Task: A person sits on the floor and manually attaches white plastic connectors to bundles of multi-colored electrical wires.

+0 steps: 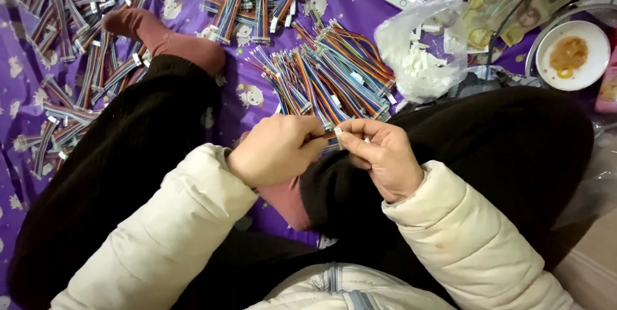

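I had both hands pinched shut on one wire bundle (332, 131) over my lap, left hand (277, 149) steadying, right hand (380, 156) at its white plug, so seating the plug squarely seemed the step, needing fine fingertip pressure.

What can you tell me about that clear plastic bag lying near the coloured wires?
The clear plastic bag is thin, crinkled film, slumped open on the purple patterned cloth. Small white plastic pieces, probably connector housings, fill its lower part. It lies right of the loose pile of rainbow ribbon cables, its lower edge against the person's dark trouser leg. Neither hand touches it.
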